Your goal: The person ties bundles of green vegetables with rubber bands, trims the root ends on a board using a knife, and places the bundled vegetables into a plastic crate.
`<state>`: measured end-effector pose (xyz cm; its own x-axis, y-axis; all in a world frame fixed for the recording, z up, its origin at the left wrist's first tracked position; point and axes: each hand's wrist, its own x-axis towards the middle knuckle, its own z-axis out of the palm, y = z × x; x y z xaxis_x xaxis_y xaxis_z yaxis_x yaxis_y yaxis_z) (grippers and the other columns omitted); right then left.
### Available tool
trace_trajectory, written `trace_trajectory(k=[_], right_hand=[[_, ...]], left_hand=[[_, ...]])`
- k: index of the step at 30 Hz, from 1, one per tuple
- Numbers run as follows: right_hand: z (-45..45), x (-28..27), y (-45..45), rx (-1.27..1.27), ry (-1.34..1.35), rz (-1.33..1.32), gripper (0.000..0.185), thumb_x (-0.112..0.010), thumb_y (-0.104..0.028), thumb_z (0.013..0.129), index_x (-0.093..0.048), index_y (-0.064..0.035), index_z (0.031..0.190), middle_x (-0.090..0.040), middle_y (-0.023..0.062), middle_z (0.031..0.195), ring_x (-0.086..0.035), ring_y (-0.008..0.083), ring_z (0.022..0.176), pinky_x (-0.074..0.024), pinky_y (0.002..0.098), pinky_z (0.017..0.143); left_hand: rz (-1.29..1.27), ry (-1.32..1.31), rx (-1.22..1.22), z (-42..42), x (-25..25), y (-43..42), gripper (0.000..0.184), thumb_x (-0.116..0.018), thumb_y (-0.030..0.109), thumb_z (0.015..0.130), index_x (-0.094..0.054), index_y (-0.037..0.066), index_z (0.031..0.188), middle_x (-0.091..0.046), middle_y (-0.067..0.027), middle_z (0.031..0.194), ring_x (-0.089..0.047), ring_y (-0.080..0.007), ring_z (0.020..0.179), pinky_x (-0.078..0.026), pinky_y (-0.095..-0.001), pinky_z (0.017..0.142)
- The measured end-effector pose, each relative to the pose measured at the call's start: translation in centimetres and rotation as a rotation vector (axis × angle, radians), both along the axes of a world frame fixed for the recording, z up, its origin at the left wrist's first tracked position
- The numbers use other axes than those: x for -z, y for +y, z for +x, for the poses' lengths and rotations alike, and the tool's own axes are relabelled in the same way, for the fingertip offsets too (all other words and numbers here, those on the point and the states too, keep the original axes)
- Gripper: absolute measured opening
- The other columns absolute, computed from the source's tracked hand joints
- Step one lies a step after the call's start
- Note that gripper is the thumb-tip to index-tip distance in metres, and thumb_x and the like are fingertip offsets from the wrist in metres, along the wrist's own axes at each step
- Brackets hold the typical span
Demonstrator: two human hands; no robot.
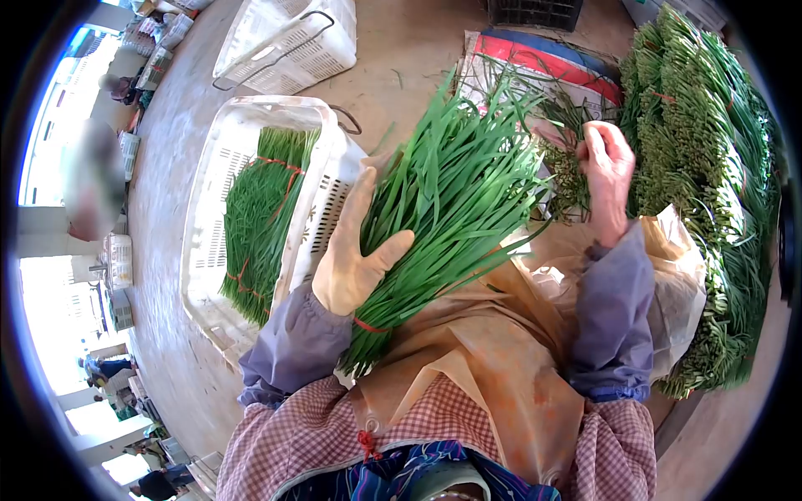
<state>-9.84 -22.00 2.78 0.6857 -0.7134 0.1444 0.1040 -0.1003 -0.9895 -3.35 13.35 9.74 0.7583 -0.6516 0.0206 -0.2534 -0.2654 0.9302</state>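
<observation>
A large bunch of garlic chives [455,179] lies across my lap, its leaves spread toward the far side. A red tie binds it near the end closest to me. My left hand [352,255], in a pale glove, grips the bunch from its left side, thumb over the leaves and fingers along the edge. My right hand [608,167] is bare and raised to the right of the leaf tips. Its fingers are curled together in a pinch; what they hold, if anything, is too small to make out. Loose leaf scraps [568,167] lie beside it.
A white plastic crate [200,250] at my left holds tied chives [267,221]. Another white crate [292,46] stands beyond it. Stacked bundles of chives [693,167] rise on the right. Printed sacking [543,63] and a black crate [535,12] lie ahead. Other people are far left.
</observation>
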Motion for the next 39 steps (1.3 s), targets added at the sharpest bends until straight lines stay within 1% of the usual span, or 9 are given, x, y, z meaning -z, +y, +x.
trace_trajectory(k=[6, 10, 14, 20, 25, 32, 33, 36, 39], right_hand=[[-2.5, -5.8, 5.4, 0.108, -0.126, -0.168, 0.012, -0.059, 0.002, 0.091, -0.067, 0.0007, 0.1, -0.069, 0.0086, 0.087, -0.062, 0.0113, 0.074, -0.0492, 0.0213, 0.066], [-2.5, -8.2, 11.4, -0.442, -0.451, -0.88, 0.015, -0.068, -0.008, 0.081, -0.066, -0.0055, 0.096, -0.065, 0.0073, 0.09, -0.065, 0.0257, 0.086, -0.0509, 0.0422, 0.088], [-1.5, -5.2, 15.7, -0.518, -0.166, -1.176, 0.03, -0.073, -0.028, 0.078, -0.061, -0.0101, 0.098, -0.055, 0.0059, 0.097, -0.056, 0.0231, 0.104, -0.0308, 0.0586, 0.107], [-4.1, -2.7, 14.7, -0.497, -0.062, -1.095, 0.022, -0.074, -0.015, 0.077, -0.063, -0.0089, 0.095, -0.055, 0.0053, 0.084, -0.057, 0.0258, 0.083, -0.0394, 0.0549, 0.096], [-3.8, -3.1, 14.6, -0.405, -0.173, -0.584, 0.012, -0.069, -0.001, 0.082, -0.065, -0.005, 0.093, -0.061, 0.0115, 0.08, -0.059, 0.0314, 0.074, -0.0491, 0.0401, 0.073], [-1.6, -5.8, 13.7, -0.595, 0.077, -0.312, 0.018, -0.067, -0.003, 0.085, -0.063, 0.0011, 0.103, -0.064, 0.0167, 0.079, -0.064, 0.032, 0.071, -0.0498, 0.0384, 0.064], [-1.2, -6.0, 13.5, -0.654, 0.131, -0.306, 0.018, -0.068, -0.003, 0.086, -0.063, 0.0007, 0.104, -0.062, 0.0111, 0.075, -0.058, 0.0159, 0.066, -0.0488, 0.0304, 0.063], [-0.6, -6.4, 13.3, -0.703, 0.098, -0.422, 0.017, -0.068, -0.003, 0.086, -0.064, -0.0019, 0.102, -0.06, 0.0101, 0.074, -0.055, 0.0151, 0.063, -0.0477, 0.0301, 0.06], [-0.3, -5.1, 13.9, -0.615, -0.039, -0.509, 0.013, -0.07, -0.006, 0.083, -0.061, -0.0046, 0.093, -0.061, 0.0134, 0.074, -0.061, 0.0299, 0.066, -0.0489, 0.0377, 0.059]], left_hand=[[0.23, -0.133, -0.025, -0.1, -1.2, -1.1, 0.1, -0.083, 0.014, 0.075, -0.02, -0.008, 0.15, -0.029, -0.0285, 0.154, -0.027, -0.0333, 0.146, -0.024, -0.0379, 0.119], [0.317, -0.145, -0.052, -0.9, -1.0, -1.4, 0.106, -0.086, 0.013, 0.069, -0.02, -0.006, 0.15, -0.031, -0.0298, 0.151, -0.032, -0.0369, 0.143, -0.028, -0.0398, 0.117], [0.266, -0.232, 0.055, -0.9, -1.5, -0.8, 0.103, -0.084, 0.011, 0.072, -0.02, -0.009, 0.149, -0.035, -0.0279, 0.149, -0.038, -0.0342, 0.139, -0.033, -0.0395, 0.113], [-0.107, 0.466, 0.017, 0.2, -1.2, 0.2, 0.092, -0.078, 0.011, 0.081, -0.021, -0.01, 0.15, -0.04, -0.02, 0.148, -0.037, -0.024, 0.137, -0.028, -0.0355, 0.115], [0.05, 0.168, 0.036, -0.2, -0.8, -0.1, 0.081, -0.073, 0.009, 0.083, -0.028, -0.007, 0.148, -0.044, -0.0191, 0.144, -0.04, -0.0233, 0.135, -0.03, -0.034, 0.114], [0.029, 0.119, -0.004, -0.9, -0.1, -0.1, 0.078, -0.074, 0.009, 0.082, -0.032, -0.004, 0.147, -0.044, -0.0205, 0.144, -0.043, -0.0256, 0.134, -0.033, -0.0347, 0.113], [0.07, 0.027, 0.017, -0.9, 0.1, 0.0, 0.078, -0.074, 0.009, 0.082, -0.033, -0.004, 0.147, -0.043, -0.0208, 0.144, -0.043, -0.0259, 0.133, -0.033, -0.0348, 0.112], [0.098, 0.079, -0.002, -1.2, -0.4, -0.3, 0.078, -0.074, 0.009, 0.082, -0.033, -0.003, 0.147, -0.041, -0.0213, 0.144, -0.044, -0.0263, 0.132, -0.034, -0.0351, 0.112], [0.057, 0.149, -0.003, -1.1, -0.5, -0.4, 0.081, -0.076, 0.011, 0.08, -0.032, -0.003, 0.148, -0.04, -0.0219, 0.145, -0.043, -0.0282, 0.132, -0.033, -0.0361, 0.113]])
